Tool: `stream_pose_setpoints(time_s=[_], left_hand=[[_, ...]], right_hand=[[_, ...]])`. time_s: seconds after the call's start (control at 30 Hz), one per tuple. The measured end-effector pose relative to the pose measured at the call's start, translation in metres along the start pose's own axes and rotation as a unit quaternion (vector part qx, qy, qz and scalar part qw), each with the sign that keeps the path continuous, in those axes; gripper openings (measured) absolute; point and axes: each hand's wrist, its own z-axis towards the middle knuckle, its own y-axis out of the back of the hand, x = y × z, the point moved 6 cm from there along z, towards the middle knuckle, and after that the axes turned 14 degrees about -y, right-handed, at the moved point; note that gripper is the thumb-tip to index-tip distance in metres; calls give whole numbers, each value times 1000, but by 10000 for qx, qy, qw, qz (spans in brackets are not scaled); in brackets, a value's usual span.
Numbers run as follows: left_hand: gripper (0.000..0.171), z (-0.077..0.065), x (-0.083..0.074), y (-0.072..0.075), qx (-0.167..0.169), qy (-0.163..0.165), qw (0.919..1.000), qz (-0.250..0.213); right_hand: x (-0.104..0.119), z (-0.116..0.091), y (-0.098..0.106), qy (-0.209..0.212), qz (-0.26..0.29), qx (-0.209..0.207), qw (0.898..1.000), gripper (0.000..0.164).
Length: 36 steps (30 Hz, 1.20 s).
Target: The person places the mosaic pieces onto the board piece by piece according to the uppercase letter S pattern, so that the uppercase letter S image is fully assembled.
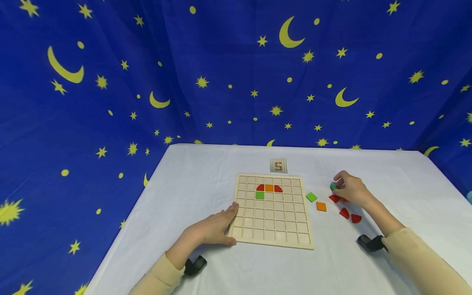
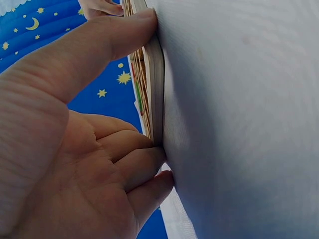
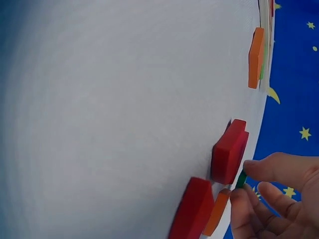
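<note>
My left hand [image 1: 213, 229] rests against the left edge of a square wooden grid board [image 1: 271, 223], thumb near its lower left corner. In the left wrist view, the thumb and fingers touch the board's side [image 2: 157, 94]. Two red quarter-round pieces [image 1: 260, 187] flank an orange square [image 1: 269, 188] in the board's upper cells, with a green square [image 1: 259, 195] below the left one. Right of the board, my right hand [image 1: 353, 191] pinches a green piece [image 3: 241, 179] between thumb and fingers. Its full shape is hidden. Red pieces [image 1: 344, 213] lie below that hand, with an orange piece [image 3: 217, 213] partly covered.
A light green square [image 1: 311, 197] and an orange square [image 1: 321, 206] lie between the board and my right hand. Behind the board is a small pattern card [image 1: 278, 166] with an S-like figure. A blue curtain [image 1: 236, 102] with moons and stars borders the white table [image 1: 206, 172].
</note>
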Motion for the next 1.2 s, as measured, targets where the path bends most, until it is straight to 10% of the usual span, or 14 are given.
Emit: stream_pose_setpoints(time_s=[1.2], left_hand=[[99, 1, 2, -1, -20, 20, 10000, -30]], right_hand=[[74, -24, 3, 1122, 639, -70, 9916, 38]])
